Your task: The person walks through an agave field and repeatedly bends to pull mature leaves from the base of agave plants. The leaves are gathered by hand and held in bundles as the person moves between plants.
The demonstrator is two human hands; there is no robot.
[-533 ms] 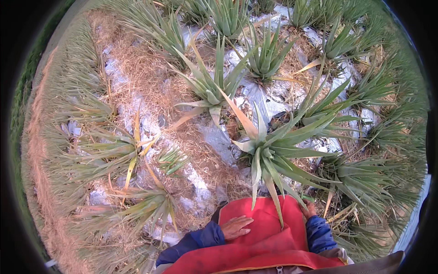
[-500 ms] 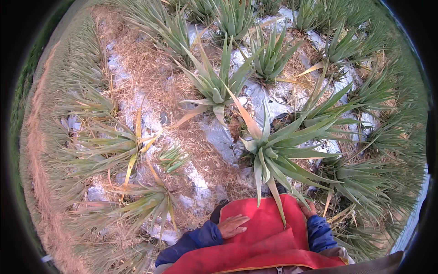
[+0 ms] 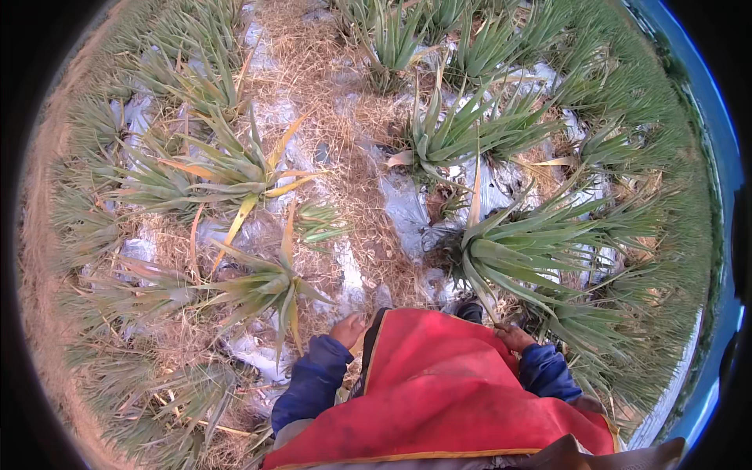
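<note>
A red apron (image 3: 439,368) with yellow edging covers my front. My left hand (image 3: 347,330) hangs off the apron's left edge, fingers curled in, with nothing visible in it. Along the right edge, my right hand (image 3: 515,338) is closed, close to the drooping leaf tips of a large aloe plant (image 3: 509,251); whatever its fingers hold is hidden. A smaller aloe plant (image 3: 274,286) with a yellowed leaf grows nearest my left hand. Ahead, a small bunch of green aloe leaves (image 3: 319,223) lies on the straw.
Dry straw (image 3: 352,149) forms a path between rows of aloe, with pale plastic sheeting (image 3: 403,211) showing around the plants. Another aloe plant (image 3: 243,172) with yellow leaves stands left, and one (image 3: 439,145) ahead right. My dark shoe (image 3: 470,310) shows beyond the apron.
My left hand has come off the apron and moved left, its fingers now curled. My right hand remains by the apron's right edge. The view has shifted, bringing the left-hand plants nearer the middle.
</note>
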